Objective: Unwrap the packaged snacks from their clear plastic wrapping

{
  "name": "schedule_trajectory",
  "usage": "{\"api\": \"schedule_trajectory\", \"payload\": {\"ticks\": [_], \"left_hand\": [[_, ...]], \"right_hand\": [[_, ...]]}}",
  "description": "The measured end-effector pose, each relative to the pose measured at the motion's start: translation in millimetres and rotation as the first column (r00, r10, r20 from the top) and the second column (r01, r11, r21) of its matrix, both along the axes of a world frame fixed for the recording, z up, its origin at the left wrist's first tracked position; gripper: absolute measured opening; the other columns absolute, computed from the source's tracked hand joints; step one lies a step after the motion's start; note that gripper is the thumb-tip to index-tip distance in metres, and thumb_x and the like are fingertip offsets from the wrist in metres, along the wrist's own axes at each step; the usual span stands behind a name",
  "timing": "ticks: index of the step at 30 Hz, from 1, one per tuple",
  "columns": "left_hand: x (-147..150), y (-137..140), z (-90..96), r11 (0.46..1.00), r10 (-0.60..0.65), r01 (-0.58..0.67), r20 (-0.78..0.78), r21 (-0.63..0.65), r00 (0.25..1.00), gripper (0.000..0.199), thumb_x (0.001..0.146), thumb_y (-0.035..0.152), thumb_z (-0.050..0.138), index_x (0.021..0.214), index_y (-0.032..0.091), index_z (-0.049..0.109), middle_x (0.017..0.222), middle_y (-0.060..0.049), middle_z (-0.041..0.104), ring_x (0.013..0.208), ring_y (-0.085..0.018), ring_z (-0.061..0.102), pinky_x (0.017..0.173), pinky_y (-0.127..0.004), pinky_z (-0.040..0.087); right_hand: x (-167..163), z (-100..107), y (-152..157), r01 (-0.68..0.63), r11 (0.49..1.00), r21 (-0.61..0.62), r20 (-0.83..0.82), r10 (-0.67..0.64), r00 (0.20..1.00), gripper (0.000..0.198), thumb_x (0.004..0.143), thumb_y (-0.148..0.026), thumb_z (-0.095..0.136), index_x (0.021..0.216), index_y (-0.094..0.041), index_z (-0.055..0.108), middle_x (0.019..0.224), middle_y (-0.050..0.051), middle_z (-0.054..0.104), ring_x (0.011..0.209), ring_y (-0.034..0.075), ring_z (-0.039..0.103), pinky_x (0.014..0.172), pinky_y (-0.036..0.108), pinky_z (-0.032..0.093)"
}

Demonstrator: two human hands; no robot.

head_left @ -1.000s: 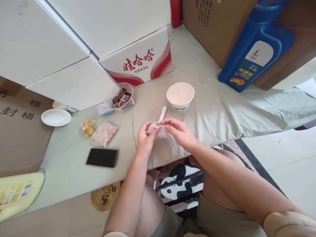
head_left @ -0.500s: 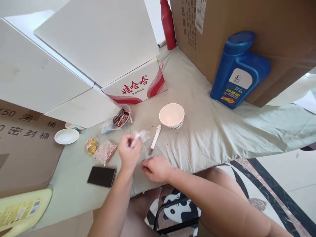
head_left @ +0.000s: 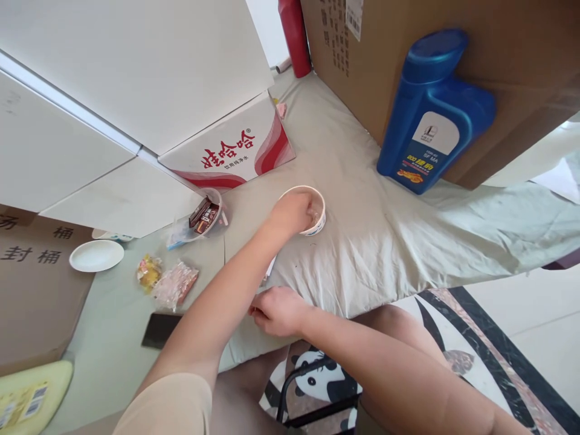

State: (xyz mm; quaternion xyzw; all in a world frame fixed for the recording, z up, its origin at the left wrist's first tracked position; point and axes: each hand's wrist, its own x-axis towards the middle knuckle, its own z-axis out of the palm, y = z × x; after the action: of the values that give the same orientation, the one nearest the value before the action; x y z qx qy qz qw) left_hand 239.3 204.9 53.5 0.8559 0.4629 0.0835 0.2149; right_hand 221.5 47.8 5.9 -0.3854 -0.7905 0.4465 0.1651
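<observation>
My left hand (head_left: 294,211) reaches into the pale paper bowl (head_left: 319,225), its fingers closed on a crumpled clear plastic wrapper (head_left: 313,212) that partly shows inside the rim. Close to the table's front edge, my right hand (head_left: 281,311) rests with its fingers curled together; whatever they pinch is too small to make out. Between the two hands lies a white utility knife (head_left: 270,269), mostly hidden behind my left forearm.
Left of my arm are a pink-and-clear packet (head_left: 176,285), a yellow wrapped item (head_left: 149,272) and a black phone (head_left: 159,330). Behind stand a plastic tub (head_left: 219,211) with brown packets and a white carton (head_left: 235,157). A blue oil bottle (head_left: 430,127) is at right.
My left hand has moved forward and right with the clear wrapper, from above the table into the bowl. My right hand stays near the front edge. The view has shifted slightly.
</observation>
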Motion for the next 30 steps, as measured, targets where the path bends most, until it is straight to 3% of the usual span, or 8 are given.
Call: {"api": "schedule_trajectory", "payload": {"ticks": [4,8,13,16,21,22,25,30], "left_hand": [[2.6,9.4,-11.4,0.972,-0.054,0.042,-0.045,-0.233,0.998,0.033,0.051,0.001,0.07,0.043,0.022,0.046,0.047,0.0,0.044,0.059,-0.022,0.052,0.065,-0.032,0.038],[1.6,12.6,8.9,0.936,0.004,0.019,0.066,-0.35,0.998,0.024,0.053,0.007,0.075,0.051,0.021,0.056,0.051,0.001,0.049,0.061,-0.02,0.055,0.063,-0.03,0.039],[-56.2,10.9,62.6,0.987,0.151,-0.162,0.382,-0.003,0.912,0.003,0.076,0.018,0.063,0.079,0.017,0.063,0.072,0.0,0.059,0.073,-0.016,0.059,0.071,-0.028,0.046],[-130.4,-0.1,79.4,0.89,0.312,-0.399,0.344,0.221,0.886,0.002,0.078,0.017,0.059,0.079,0.018,0.06,0.07,0.002,0.057,0.068,-0.013,0.055,0.069,-0.025,0.044],[-256.2,-54.2,50.9,0.668,0.624,-0.639,0.179,0.381,0.76,0.005,0.077,0.023,0.056,0.077,0.02,0.059,0.072,0.0,0.061,0.069,-0.015,0.057,0.071,-0.028,0.045],[-273.9,-66.2,41.1,0.654,0.655,-0.649,0.137,0.389,0.743,0.007,0.078,0.025,0.055,0.079,0.02,0.06,0.075,-0.001,0.062,0.071,-0.017,0.058,0.075,-0.03,0.046],[-309.4,-90.8,15.0,0.669,0.69,-0.635,-0.006,0.386,0.723,0.014,0.079,0.028,0.055,0.087,0.018,0.061,0.093,-0.009,0.067,0.094,-0.024,0.062,0.092,-0.036,0.046],[-333.3,-94.8,-6.5,0.814,0.578,-0.57,-0.251,0.111,0.777,0.055,0.067,0.034,0.074,0.116,0.013,0.059,0.123,-0.019,0.06,0.115,-0.033,0.057,0.103,-0.042,0.042]], "right_hand": [[-1.1,3.2,-0.8,-0.014,1.0,0.005,0.055,0.014,0.998,0.029,0.087,-0.027,0.047,0.109,-0.023,0.066,0.104,0.007,0.075,0.085,0.022,0.067,0.06,0.031,0.035],[0.1,3.9,-0.8,-0.004,1.0,0.002,0.051,0.004,0.999,0.028,0.088,-0.025,0.048,0.107,-0.022,0.067,0.102,0.007,0.075,0.085,0.022,0.067,0.062,0.031,0.036],[3.2,-3.3,-1.2,0.022,1.0,-0.013,-0.04,-0.023,0.999,0.025,0.087,-0.02,0.051,0.104,-0.02,0.069,0.099,0.008,0.075,0.086,0.021,0.066,0.07,0.03,0.039],[5.1,-6.6,-2.5,0.027,0.999,-0.023,-0.08,-0.029,0.996,0.024,0.087,-0.017,0.051,0.102,-0.019,0.069,0.096,0.008,0.074,0.086,0.02,0.065,0.074,0.029,0.041],[2.6,-5.9,-4.6,0.019,0.999,-0.03,-0.059,-0.02,0.998,0.025,0.088,-0.017,0.048,0.102,-0.018,0.069,0.092,0.007,0.073,0.084,0.021,0.064,0.075,0.029,0.04],[1.0,-5.2,-5.5,0.022,0.999,-0.026,-0.034,-0.023,0.999,0.025,0.088,-0.017,0.048,0.102,-0.019,0.069,0.092,0.007,0.073,0.084,0.021,0.064,0.074,0.03,0.04],[-4.3,-2.8,-9.3,0.036,0.999,0.0,0.053,-0.036,0.998,0.024,0.088,-0.02,0.048,0.1,-0.02,0.069,0.092,0.007,0.073,0.084,0.022,0.064,0.07,0.029,0.038],[-8.5,-1.0,-14.3,0.061,0.998,0.036,0.143,-0.065,0.988,0.024,0.088,-0.019,0.048,0.1,-0.02,0.069,0.092,0.007,0.073,0.083,0.023,0.064,0.067,0.029,0.035]]}}
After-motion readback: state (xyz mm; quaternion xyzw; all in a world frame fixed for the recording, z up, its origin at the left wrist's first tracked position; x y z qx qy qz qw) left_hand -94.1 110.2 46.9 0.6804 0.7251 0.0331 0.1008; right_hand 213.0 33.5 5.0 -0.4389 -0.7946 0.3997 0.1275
